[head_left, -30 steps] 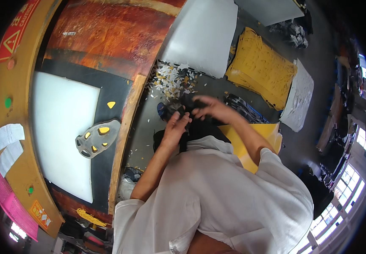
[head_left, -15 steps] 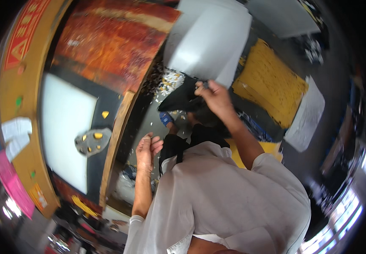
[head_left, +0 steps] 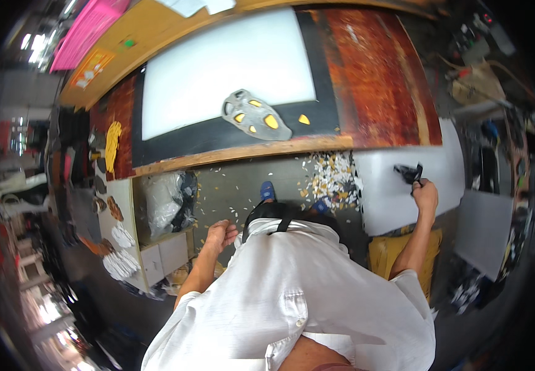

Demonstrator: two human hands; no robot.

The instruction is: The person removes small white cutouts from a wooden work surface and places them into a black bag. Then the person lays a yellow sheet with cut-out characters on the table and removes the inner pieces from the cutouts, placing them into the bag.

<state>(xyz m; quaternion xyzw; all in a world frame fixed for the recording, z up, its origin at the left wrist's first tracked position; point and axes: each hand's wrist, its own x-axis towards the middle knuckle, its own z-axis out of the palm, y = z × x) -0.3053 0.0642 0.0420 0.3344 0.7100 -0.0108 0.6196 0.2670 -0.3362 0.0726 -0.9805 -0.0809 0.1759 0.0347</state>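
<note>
My right hand (head_left: pixel 426 196) is closed round the end of a crumpled black piece (head_left: pixel 408 173), cloth-like, its exact kind unclear. It holds this piece out to the right, above a large whitish sheet (head_left: pixel 385 204). Low at my left side, my left hand (head_left: pixel 221 235) is empty, with loosely bent fingers apart. Ahead on the workbench, a flat grey sole-shaped piece (head_left: pixel 256 127) with yellow showing in its holes lies partly over a white board (head_left: pixel 218 74) and a black mat (head_left: pixel 187 145). A small yellow offcut (head_left: pixel 304 119) rests beside it.
The wooden bench edge (head_left: pixel 242 159) runs across in front of me. White and yellow scraps (head_left: pixel 335 179) litter the floor. A plastic bag (head_left: pixel 163 201) sits in a cabinet at the left, and a yellow sheet stack (head_left: pixel 375 256) stands low at the right. Pink sheets (head_left: pixel 88 34) lie far left.
My view has turned left, bringing the bench from my left side to straight ahead. My right hand has swung the black piece from before my legs out to the right.
</note>
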